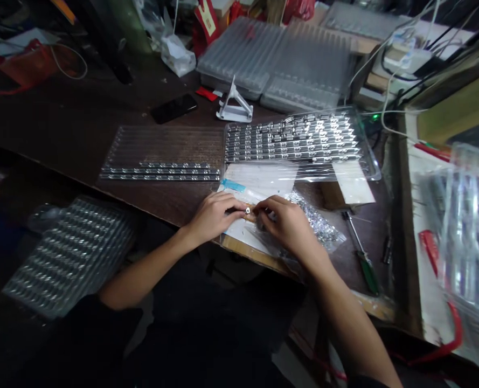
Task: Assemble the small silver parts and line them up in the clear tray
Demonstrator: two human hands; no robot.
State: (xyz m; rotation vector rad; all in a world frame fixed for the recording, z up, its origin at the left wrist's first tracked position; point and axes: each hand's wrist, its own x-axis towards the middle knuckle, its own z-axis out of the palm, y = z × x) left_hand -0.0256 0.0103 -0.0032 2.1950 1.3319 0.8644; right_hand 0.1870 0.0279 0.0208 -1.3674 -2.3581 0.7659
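Observation:
Between thumb and forefinger my left hand [217,215] pinches a small shiny metal part [247,210], too small to name more exactly. My right hand [285,221] is close beside it, its fingers pinched together near the part; what they hold, if anything, is hidden. Under both hands lies a white board [259,178] with a blue strip [233,185] at its left. A clear plastic bag of small silvery pieces [318,221] spreads out by my right hand. Beyond them sit a clear ribbed tray with rows of metal parts [291,140] and a sparsely filled tray [162,148].
A green-handled screwdriver [362,256] lies at the right, near a small box [352,186]. Farther back are a phone [174,108], a white stand [234,105] and stacked clear trays [243,51]. More filled trays [71,253] are stacked low at the left.

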